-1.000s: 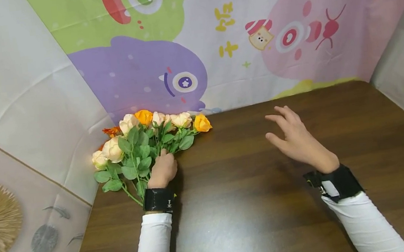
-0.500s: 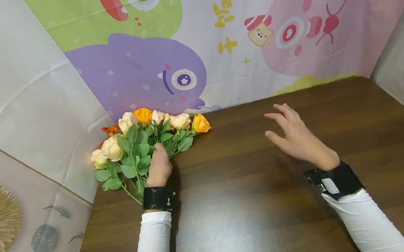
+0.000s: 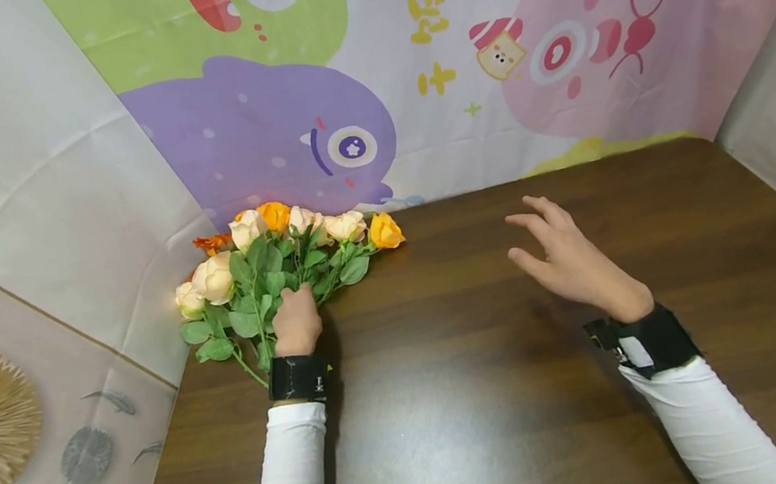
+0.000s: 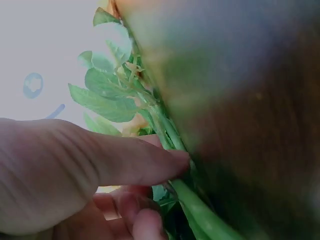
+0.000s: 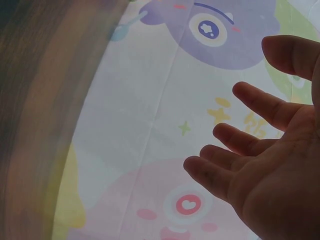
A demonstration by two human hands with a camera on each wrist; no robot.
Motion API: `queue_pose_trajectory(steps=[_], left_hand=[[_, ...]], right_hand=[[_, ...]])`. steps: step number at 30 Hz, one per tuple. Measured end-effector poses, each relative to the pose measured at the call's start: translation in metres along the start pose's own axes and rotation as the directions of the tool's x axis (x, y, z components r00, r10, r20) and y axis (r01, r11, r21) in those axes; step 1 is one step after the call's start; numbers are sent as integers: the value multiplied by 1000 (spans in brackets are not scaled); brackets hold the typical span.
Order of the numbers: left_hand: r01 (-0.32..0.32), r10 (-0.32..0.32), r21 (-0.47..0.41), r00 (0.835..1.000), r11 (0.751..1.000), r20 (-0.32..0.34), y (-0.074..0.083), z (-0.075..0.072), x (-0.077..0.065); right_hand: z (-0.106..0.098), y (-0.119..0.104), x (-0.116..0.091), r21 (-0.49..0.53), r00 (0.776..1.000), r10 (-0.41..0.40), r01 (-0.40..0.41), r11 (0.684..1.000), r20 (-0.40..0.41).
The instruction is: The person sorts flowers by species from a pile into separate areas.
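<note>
Bunch of flowers (image 3: 259,280) is seen lying at the far left of the tabletop (image 3: 443,347), heads just beside the printed cloth (image 3: 449,147); whether the cloth is touched cannot be told. Long axis directed roughly away from the person: stems (image 4: 200,212) run back toward the near side, blooms turned to the far edge. Heads are fanned, cream bloom (image 3: 213,279) leaning to the left, yellow-orange bloom (image 3: 387,231) set outermost on the right. One leafy stem is angled up and leftward from beside the left wrist.

Stems are held by the left hand (image 3: 296,320). In the left wrist view the thumb (image 4: 145,160) is laid across them, the fingers (image 4: 132,207) curled beneath; stems cross the view slantwise, leaves uppermost. Lower stem ends are hidden.

Right hand (image 3: 570,265) is held well apart from the flowers, over the right part of the tabletop; fingers spread wide, nothing gripped. Black wristband (image 3: 296,378) and white sleeve (image 3: 291,461) are worn on the left arm, likewise on the right.
</note>
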State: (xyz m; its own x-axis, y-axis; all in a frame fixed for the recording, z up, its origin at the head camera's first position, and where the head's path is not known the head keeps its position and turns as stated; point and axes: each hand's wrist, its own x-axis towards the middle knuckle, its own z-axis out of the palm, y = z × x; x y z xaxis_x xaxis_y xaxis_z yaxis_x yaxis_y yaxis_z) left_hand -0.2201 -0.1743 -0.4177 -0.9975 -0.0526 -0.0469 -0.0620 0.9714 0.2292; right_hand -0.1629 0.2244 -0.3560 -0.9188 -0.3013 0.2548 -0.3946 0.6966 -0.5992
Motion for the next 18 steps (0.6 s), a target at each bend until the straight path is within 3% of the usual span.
queue_pose_trajectory(steps=[5, 18], left_hand=[[3, -2, 12, 1000, 1000, -20, -1, -1, 0], [32, -32, 53, 999, 998, 9, 0, -3, -2]], right_hand=[[2, 1, 0, -11, 1000, -14, 14, 1000, -8], [3, 2, 0, -17, 1000, -16, 16, 1000, 11]])
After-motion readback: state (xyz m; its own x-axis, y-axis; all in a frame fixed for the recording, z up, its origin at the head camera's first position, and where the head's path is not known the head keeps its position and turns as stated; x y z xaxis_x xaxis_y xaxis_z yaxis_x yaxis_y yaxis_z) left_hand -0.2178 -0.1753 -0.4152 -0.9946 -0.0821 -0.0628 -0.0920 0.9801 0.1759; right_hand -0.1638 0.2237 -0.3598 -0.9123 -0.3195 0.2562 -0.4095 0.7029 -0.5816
